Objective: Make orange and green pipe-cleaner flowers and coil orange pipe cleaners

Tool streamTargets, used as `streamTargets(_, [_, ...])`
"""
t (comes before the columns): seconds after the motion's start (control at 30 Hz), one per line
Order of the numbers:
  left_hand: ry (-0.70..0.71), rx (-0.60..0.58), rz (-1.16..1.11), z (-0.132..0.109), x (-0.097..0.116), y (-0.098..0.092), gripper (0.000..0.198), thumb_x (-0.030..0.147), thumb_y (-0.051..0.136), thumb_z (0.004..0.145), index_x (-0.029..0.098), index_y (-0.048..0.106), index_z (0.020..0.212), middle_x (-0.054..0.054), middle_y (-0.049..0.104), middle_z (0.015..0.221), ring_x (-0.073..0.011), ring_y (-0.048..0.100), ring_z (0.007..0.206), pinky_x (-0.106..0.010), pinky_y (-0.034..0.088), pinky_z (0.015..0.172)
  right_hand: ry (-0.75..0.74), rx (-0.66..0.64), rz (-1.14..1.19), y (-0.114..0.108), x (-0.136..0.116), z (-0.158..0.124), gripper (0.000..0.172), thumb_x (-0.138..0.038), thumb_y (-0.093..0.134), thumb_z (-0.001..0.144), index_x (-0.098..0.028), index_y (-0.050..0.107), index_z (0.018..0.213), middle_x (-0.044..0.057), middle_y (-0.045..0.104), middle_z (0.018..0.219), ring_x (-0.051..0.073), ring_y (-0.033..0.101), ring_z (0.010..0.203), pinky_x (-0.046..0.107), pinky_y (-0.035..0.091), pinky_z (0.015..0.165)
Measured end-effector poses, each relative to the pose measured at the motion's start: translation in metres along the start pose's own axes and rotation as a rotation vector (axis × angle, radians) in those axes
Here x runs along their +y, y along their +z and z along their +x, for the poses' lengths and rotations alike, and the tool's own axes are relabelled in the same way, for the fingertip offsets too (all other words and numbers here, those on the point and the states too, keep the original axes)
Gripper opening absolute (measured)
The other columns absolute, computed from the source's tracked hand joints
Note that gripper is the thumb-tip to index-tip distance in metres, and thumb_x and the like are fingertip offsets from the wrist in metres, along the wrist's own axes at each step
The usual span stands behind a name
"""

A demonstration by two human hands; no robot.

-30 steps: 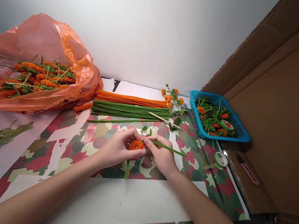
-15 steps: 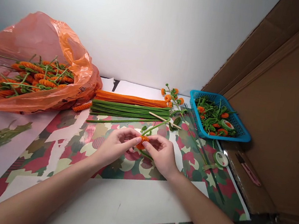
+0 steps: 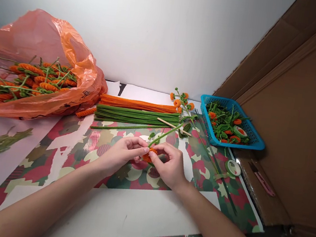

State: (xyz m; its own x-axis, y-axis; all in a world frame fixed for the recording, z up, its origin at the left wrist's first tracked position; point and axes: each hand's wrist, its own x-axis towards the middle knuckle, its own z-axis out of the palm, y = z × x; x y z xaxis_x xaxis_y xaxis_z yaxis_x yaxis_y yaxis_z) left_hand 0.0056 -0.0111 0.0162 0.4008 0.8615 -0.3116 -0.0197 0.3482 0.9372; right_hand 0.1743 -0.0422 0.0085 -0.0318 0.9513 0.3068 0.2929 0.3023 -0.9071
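Both hands meet over the camouflage-patterned mat [image 3: 83,151] at the table's middle. My left hand [image 3: 122,154] pinches a small orange pipe-cleaner coil [image 3: 149,157] from the left. My right hand [image 3: 169,165] pinches the same coil from the right, fingers curled. A green pipe-cleaner stem [image 3: 166,133] rises from the coil and slants up to the right, away from me. Most of the coil is hidden between the fingertips.
Bundles of orange pipe cleaners [image 3: 139,104] and green pipe cleaners [image 3: 136,116] lie behind the hands, with a wooden stick [image 3: 173,126]. An orange plastic bag [image 3: 36,66] of finished flowers sits left. A blue basket [image 3: 229,122], a tape roll [image 3: 232,168] and a cardboard wall [image 3: 299,115] are right.
The green stem swung from pointing right along the mat to slanting up and away. The orange coil turned edge-on and is now pinched between both hands' fingertips.
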Motion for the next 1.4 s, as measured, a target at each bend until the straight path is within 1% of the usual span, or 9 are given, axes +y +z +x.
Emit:
streamTargets(0.17, [-0.036,-0.014,-0.029,0.0,0.005,0.0,0.032,0.034,0.081,0.063,0.015,0.06,0.078,0.004,0.057,0.064,-0.0063,0.05,0.05,-0.019,0.043,0.05,0.031,-0.017,0.009,-0.001,0.0,0.001,0.004,-0.02,0.063,0.077,-0.02,0.066,0.075,0.003,0.067,0.075,0.016,0.063,0.07,0.027,0.051,0.064])
streamTargets(0.37, [-0.049,-0.122,0.028,0.001,0.005,-0.007,0.03,0.037,0.076,0.071,0.017,0.056,0.082,0.001,0.063,0.067,-0.0128,0.062,0.058,-0.024,0.05,0.054,0.051,-0.105,0.011,-0.005,-0.002,0.005,0.005,-0.022,0.064,0.077,-0.02,0.068,0.077,0.003,0.07,0.079,0.017,0.065,0.072,0.028,0.05,0.066])
streamTargets(0.57, [-0.046,-0.186,0.099,0.003,0.005,-0.013,0.03,0.036,0.076,0.071,0.018,0.055,0.083,0.003,0.061,0.062,-0.0109,0.057,0.055,-0.022,0.045,0.053,0.055,-0.257,0.007,-0.011,-0.006,0.009,0.007,-0.019,0.061,0.078,-0.02,0.069,0.076,0.001,0.069,0.075,0.015,0.062,0.069,0.025,0.048,0.063])
streamTargets(0.8, [-0.074,-0.234,0.136,0.001,0.01,-0.012,0.031,0.034,0.078,0.068,0.018,0.052,0.078,0.004,0.059,0.06,-0.0108,0.056,0.056,-0.023,0.046,0.055,0.246,-0.35,0.083,-0.011,-0.001,0.007,0.008,-0.025,0.063,0.077,-0.018,0.067,0.074,-0.001,0.063,0.067,0.01,0.053,0.055,0.021,0.042,0.05])
streamTargets(0.9, [-0.056,-0.203,0.103,0.0,0.009,-0.009,0.031,0.036,0.076,0.071,0.018,0.053,0.081,0.004,0.06,0.061,-0.0106,0.058,0.056,-0.023,0.048,0.056,0.334,-0.304,0.226,-0.009,0.002,0.009,0.01,-0.029,0.067,0.074,-0.018,0.067,0.074,0.0,0.066,0.068,0.011,0.056,0.056,0.022,0.046,0.052])
streamTargets(1.07, [-0.086,-0.137,0.025,0.001,0.004,-0.002,0.038,0.039,0.077,0.069,0.016,0.06,0.093,-0.001,0.068,0.075,-0.0152,0.067,0.064,-0.025,0.052,0.057,0.45,-0.135,0.459,-0.01,0.004,0.014,0.019,-0.031,0.078,0.064,-0.018,0.069,0.074,0.001,0.072,0.079,0.014,0.066,0.073,0.025,0.054,0.071])
streamTargets(1.2, [-0.084,-0.037,0.037,0.004,0.0,0.001,0.037,0.041,0.077,0.069,0.016,0.061,0.09,0.001,0.066,0.066,-0.0119,0.063,0.055,-0.022,0.05,0.053,0.586,-0.157,0.577,-0.011,0.004,0.016,0.031,-0.039,0.08,0.064,-0.018,0.069,0.084,0.0,0.07,0.072,0.011,0.065,0.063,0.022,0.053,0.062])
streamTargets(1.3, [-0.074,-0.073,0.072,0.004,-0.002,0.001,0.034,0.041,0.076,0.069,0.015,0.062,0.087,0.003,0.062,0.064,-0.0076,0.056,0.05,-0.02,0.049,0.053,0.649,-0.164,0.652,-0.008,0.006,0.016,0.041,-0.045,0.079,0.064,-0.017,0.069,0.092,-0.001,0.069,0.069,0.011,0.064,0.059,0.022,0.051,0.058])
streamTargets(1.4, [-0.04,-0.105,0.13,0.003,-0.002,0.001,0.031,0.042,0.072,0.073,0.015,0.061,0.081,0.003,0.06,0.065,-0.0066,0.053,0.051,-0.018,0.046,0.05,0.614,-0.092,0.664,-0.003,0.009,0.014,0.037,-0.046,0.08,0.063,-0.016,0.07,0.081,0.0,0.069,0.069,0.011,0.063,0.061,0.022,0.052,0.061])
